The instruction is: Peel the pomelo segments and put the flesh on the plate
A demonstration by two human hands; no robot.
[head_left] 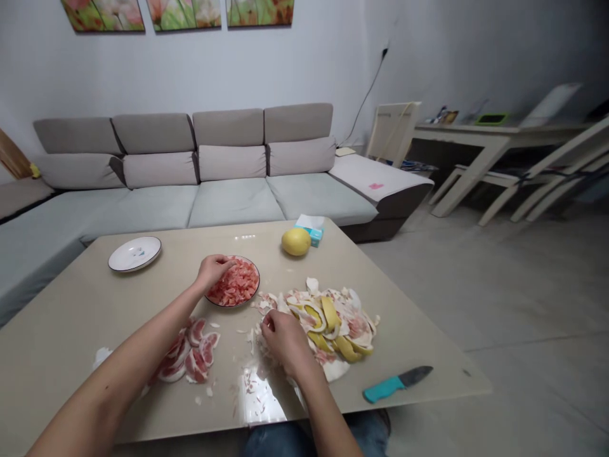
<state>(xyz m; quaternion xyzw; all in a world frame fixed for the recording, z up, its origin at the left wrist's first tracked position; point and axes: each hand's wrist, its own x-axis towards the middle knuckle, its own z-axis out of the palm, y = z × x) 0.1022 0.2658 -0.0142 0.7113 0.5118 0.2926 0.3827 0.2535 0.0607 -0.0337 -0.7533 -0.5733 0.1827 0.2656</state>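
My left hand (214, 271) is over the near-left rim of a plate (257, 293) heaped with small pieces of red pomelo flesh (235, 285). Its fingers are pressed together, and anything in them is hidden. My right hand (285, 339) pinches at the left edge of a pile of yellow-and-white pomelo peel (328, 314) and thin membranes. What its fingertips hold is too small to make out. Several unpeeled red pomelo segments (196, 355) lie near my left forearm, which partly covers them. White scraps are scattered between the segments and the peel pile.
A knife (384, 388) with a turquoise handle lies near the table's front right. A whole yellow pomelo (295, 242) stands beside a tissue pack (311, 230) at the far edge. A white plate (135, 253) is at far left. Behind the table (419, 343) is a grey sofa (233, 200).
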